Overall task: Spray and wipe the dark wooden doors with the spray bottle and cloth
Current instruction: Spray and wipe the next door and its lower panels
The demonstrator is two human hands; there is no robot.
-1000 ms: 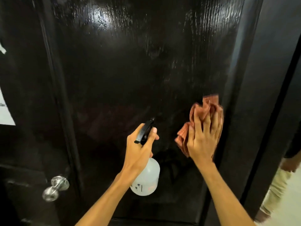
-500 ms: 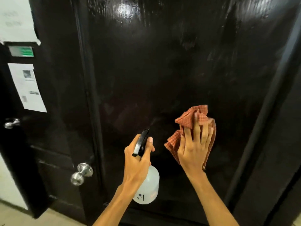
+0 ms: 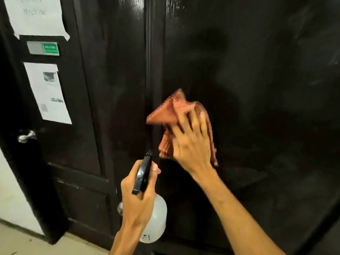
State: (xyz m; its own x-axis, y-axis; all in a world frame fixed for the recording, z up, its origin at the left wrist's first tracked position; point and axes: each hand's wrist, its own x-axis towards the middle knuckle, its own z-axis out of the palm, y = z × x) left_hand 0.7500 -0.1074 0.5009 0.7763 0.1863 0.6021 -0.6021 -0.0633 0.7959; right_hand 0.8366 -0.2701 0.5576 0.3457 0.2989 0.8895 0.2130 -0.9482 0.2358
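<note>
Cloth (image 3: pixel 173 115) at left edge of door (image 3: pixel 257 89)

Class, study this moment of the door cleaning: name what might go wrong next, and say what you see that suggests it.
1. The spray bottle in the left hand points its nozzle just below the right hand, so a squeeze may wet that hand rather than the right door.
2. Paper notices hang on the left door; drifting mist might dampen them.
3. The cloth is bunched with a corner loose, so it may leave streaks.
</note>
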